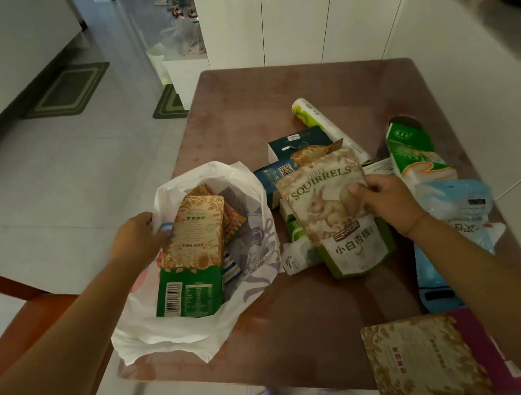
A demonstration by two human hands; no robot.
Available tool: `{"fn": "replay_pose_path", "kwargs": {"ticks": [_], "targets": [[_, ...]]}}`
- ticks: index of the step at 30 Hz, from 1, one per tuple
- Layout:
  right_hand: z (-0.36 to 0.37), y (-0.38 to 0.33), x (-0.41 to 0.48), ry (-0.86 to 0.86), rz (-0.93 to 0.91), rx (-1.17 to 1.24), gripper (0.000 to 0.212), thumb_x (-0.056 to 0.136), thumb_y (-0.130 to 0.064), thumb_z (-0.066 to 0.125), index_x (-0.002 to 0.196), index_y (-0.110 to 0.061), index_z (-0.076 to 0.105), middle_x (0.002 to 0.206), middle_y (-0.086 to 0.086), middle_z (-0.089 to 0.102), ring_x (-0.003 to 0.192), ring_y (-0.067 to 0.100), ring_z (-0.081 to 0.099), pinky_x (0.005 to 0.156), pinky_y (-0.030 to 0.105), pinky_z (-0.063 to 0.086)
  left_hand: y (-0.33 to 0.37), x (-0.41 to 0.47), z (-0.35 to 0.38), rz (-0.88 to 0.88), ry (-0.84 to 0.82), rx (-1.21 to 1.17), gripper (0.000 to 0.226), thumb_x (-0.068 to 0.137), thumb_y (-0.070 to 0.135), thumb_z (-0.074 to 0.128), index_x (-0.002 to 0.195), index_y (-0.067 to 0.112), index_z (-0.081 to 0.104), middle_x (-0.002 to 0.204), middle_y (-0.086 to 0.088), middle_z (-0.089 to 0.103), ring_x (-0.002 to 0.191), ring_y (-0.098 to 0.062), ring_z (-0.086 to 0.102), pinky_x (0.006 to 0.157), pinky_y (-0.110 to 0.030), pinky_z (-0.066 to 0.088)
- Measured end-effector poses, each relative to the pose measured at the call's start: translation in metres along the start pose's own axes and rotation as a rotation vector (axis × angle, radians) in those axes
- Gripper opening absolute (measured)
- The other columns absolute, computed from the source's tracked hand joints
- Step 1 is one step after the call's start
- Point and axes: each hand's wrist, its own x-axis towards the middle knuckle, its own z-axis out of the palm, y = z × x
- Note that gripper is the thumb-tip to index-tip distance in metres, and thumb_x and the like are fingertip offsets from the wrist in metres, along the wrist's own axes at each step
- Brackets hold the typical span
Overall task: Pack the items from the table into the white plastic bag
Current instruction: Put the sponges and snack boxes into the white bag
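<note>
The white plastic bag (pixel 158 336) lies open on the left part of the brown table (pixel 273 102). Inside it sits a gold and green snack pouch (pixel 194 255) on top of smaller packets. My left hand (pixel 138 236) grips the bag's left rim. My right hand (pixel 386 204) pinches the right edge of the beige Squirrels nut pouch (pixel 330 211), which sits tilted over other packs at the table's middle.
Dark blue boxes (pixel 298 146), a white roll (pixel 318 120), a green tissue pack (pixel 415 153) and a light blue pack (pixel 455 204) lie on the right. A beige pouch (pixel 422 358) rests at the near edge. A wooden chair (pixel 19 312) stands left, white cabinets behind.
</note>
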Motion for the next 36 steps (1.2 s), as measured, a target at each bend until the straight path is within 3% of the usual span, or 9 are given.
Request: {"fn": "replay_pose_path", "kwargs": {"ticks": [5, 11, 15, 18, 21, 26, 29, 33, 36], "targets": [[0.029, -0.045, 0.002, -0.004, -0.039, 0.124, 0.018, 0.090, -0.022, 0.057, 0.074, -0.015, 0.063, 0.076, 0.008, 0.064, 0.071, 0.017, 0.058, 0.065, 0.025, 0.050, 0.002, 0.000, -0.002, -0.008, 0.006, -0.008, 0.018, 0.087, 0.025, 0.062, 0.088, 0.008, 0.057, 0.080, -0.007, 0.061, 0.069, -0.022, 0.058, 0.066, -0.032, 0.045], [0.103, -0.083, 0.000, -0.223, 0.512, 0.762, 0.018, 0.096, -0.016, 0.045, 0.087, -0.013, 0.060, 0.060, -0.001, 0.072, 0.052, 0.011, 0.067, 0.050, 0.023, 0.056, 0.005, 0.004, -0.009, -0.059, 0.023, -0.094, 0.013, 0.088, 0.019, 0.061, 0.093, 0.007, 0.057, 0.088, -0.011, 0.063, 0.074, -0.023, 0.057, 0.071, -0.032, 0.046], [0.175, -0.081, -0.011, -0.255, 0.775, 0.853, 0.016, 0.096, -0.015, 0.044, 0.093, -0.009, 0.059, 0.072, 0.008, 0.071, 0.063, 0.020, 0.065, 0.068, 0.039, 0.056, 0.007, 0.007, -0.018, -0.092, 0.091, -0.230, 0.025, 0.089, 0.015, 0.059, 0.111, 0.005, 0.060, 0.098, -0.006, 0.061, 0.082, -0.022, 0.057, 0.079, -0.036, 0.048], [0.218, -0.081, -0.013, -0.137, 0.712, 0.725, 0.030, 0.096, -0.015, 0.043, 0.123, -0.006, 0.051, 0.113, 0.012, 0.062, 0.083, 0.026, 0.059, 0.080, 0.041, 0.056, 0.007, 0.010, -0.022, -0.084, 0.096, -0.253, 0.026, 0.089, 0.014, 0.060, 0.114, 0.009, 0.060, 0.105, -0.008, 0.065, 0.083, -0.021, 0.059, 0.077, -0.033, 0.049], [0.241, -0.087, -0.016, -0.150, 0.681, 0.561, 0.028, 0.092, -0.016, 0.047, 0.115, -0.006, 0.059, 0.110, 0.014, 0.064, 0.092, 0.031, 0.062, 0.087, 0.043, 0.054, 0.007, 0.011, -0.023, -0.080, 0.079, -0.257, 0.027, 0.089, 0.012, 0.059, 0.115, 0.010, 0.060, 0.099, -0.003, 0.062, 0.082, -0.019, 0.059, 0.072, -0.029, 0.047], [0.237, -0.104, -0.043, -0.430, 0.549, 0.222, 0.022, 0.089, -0.013, 0.056, 0.109, -0.003, 0.059, 0.103, 0.017, 0.064, 0.065, 0.022, 0.059, 0.042, 0.022, 0.051, 0.002, 0.014, -0.022, -0.081, 0.084, -0.287, 0.022, 0.093, 0.021, 0.053, 0.109, 0.009, 0.063, 0.092, -0.004, 0.064, 0.078, -0.021, 0.060, 0.068, -0.030, 0.048], [0.245, -0.105, -0.056, -0.525, 0.595, 0.181, 0.028, 0.091, -0.009, 0.055, 0.116, 0.002, 0.058, 0.097, 0.018, 0.062, 0.055, 0.019, 0.055, 0.032, 0.019, 0.046, 0.005, 0.017, -0.023, -0.086, 0.119, -0.339, 0.025, 0.094, 0.024, 0.048, 0.089, 0.007, 0.066, 0.074, -0.007, 0.062, 0.067, -0.025, 0.055, 0.058, -0.028, 0.042], [0.262, -0.113, -0.057, -0.474, 0.684, 0.433, 0.027, 0.091, -0.005, 0.052, 0.117, 0.002, 0.055, 0.118, 0.021, 0.059, 0.085, 0.031, 0.064, 0.039, 0.023, 0.053, 0.013, 0.016, -0.024, -0.059, 0.110, -0.340, 0.033, 0.093, 0.025, 0.052, 0.076, 0.002, 0.067, 0.067, -0.017, 0.063, 0.057, -0.025, 0.051, 0.056, -0.031, 0.041], [0.258, -0.121, -0.049, -0.532, 0.599, 0.533, 0.023, 0.091, -0.005, 0.053, 0.112, 0.003, 0.056, 0.124, 0.022, 0.058, 0.111, 0.037, 0.060, 0.070, 0.032, 0.060, 0.012, 0.013, -0.024, -0.058, 0.106, -0.328, 0.030, 0.093, 0.028, 0.053, 0.082, 0.006, 0.071, 0.070, -0.013, 0.066, 0.053, -0.020, 0.054, 0.052, -0.024, 0.042]]}}
